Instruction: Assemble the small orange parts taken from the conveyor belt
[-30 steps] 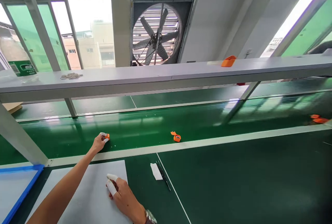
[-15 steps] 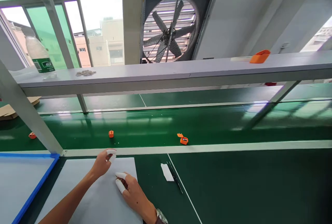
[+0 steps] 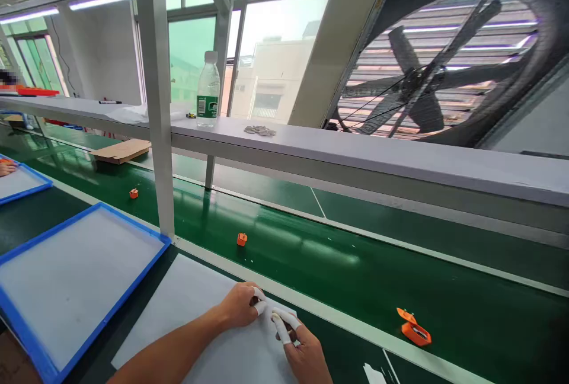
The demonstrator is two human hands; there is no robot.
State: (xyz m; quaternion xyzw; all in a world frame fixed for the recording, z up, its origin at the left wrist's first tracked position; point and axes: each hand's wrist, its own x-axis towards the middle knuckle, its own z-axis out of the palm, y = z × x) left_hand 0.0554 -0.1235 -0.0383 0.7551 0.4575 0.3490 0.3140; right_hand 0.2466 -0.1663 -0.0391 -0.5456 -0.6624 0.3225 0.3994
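Well, the small orange case lies ahead of the left hand, beyond the pale strip, and that hand is the nearer; its long axis I can't tell. The open orange case sits off to the right of the right hand. Over the white sheet, both hands bring thumb and finger close; anything pinched, I can't tell.

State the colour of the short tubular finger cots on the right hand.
White finger cots, clearest in the head view.
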